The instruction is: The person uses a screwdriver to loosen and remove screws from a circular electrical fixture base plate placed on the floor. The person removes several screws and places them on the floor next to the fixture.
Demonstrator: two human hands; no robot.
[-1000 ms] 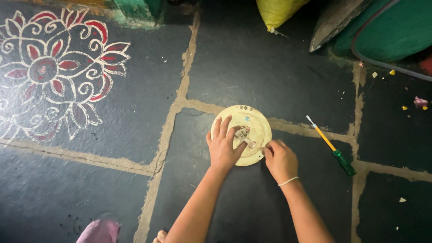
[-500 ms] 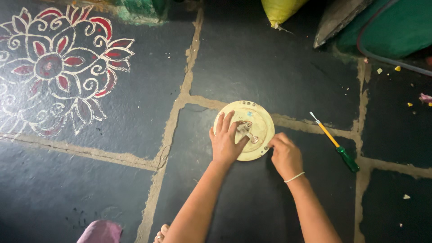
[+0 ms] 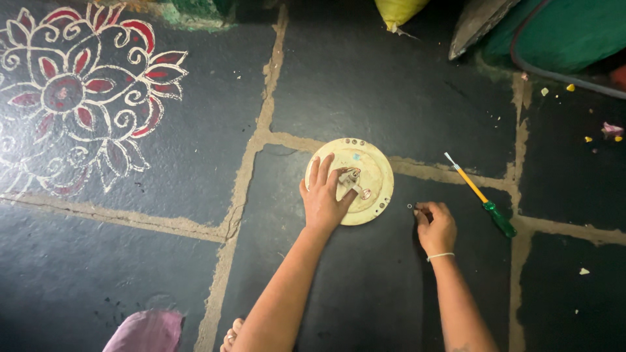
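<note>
A round cream-coloured plate (image 3: 372, 171) with a small metal fitting (image 3: 352, 181) at its middle lies on the dark stone floor. My left hand (image 3: 323, 199) rests flat on the plate's left part, fingers spread, fingertips by the fitting. My right hand (image 3: 435, 225) is on the floor to the right of the plate, fingers curled by a tiny ring-like piece (image 3: 410, 206). Whether the fingers pinch it cannot be told. A screwdriver (image 3: 481, 195) with a yellow shaft and green handle lies just right of that hand.
A red and white flower drawing (image 3: 78, 98) covers the floor at the upper left. A yellow sack (image 3: 398, 12) and green objects (image 3: 561, 32) stand along the top edge. Small scraps (image 3: 610, 130) lie at the right. Pink cloth (image 3: 147, 329) shows at the bottom left.
My right hand has left the plate's right edge and moved right onto the floor beside a tiny piece. My left hand stays on the plate.
</note>
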